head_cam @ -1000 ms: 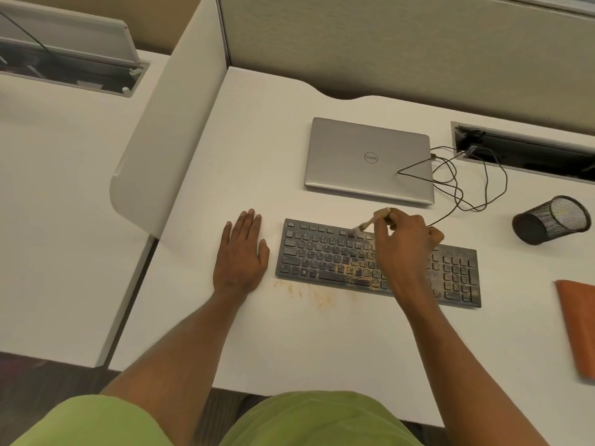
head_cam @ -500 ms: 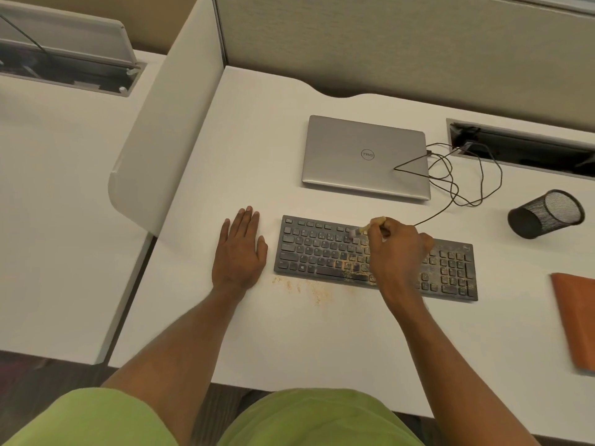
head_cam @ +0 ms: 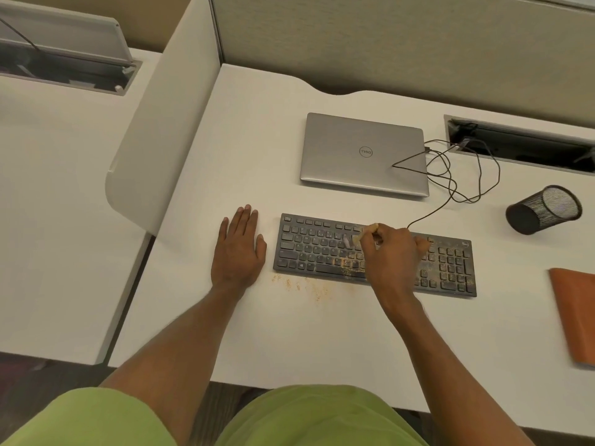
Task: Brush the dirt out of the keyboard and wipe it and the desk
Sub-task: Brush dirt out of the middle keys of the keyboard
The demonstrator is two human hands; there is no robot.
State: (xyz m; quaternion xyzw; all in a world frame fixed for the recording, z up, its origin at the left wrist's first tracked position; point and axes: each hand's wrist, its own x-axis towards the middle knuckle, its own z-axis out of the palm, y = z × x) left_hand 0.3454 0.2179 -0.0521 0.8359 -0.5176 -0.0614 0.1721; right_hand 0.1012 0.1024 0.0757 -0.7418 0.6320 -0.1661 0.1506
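brush (head_cam: 354,239) dropped onto keys | right hand (head_cam: 391,255) pinching it | left hand (head_cam: 238,249) spread flat on desk (head_cam: 257,140)

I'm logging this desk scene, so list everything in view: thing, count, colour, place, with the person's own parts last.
keyboard: one, black, dusted with tan dirt, front centre of desk
brush: one, pale, blurred, over the middle keys
dirt: scattered tan specks, on the desk just in front of the keyboard
desk: one, white
laptop: one, silver, closed, behind the keyboard
cables: thin, dark, tangled to the right of the laptop
mesh cup: one, black, on its side, far right
cloth: one, orange, right edge
left hand: flat on the desk, left of the keyboard
right hand: over the keyboard, holding the brush
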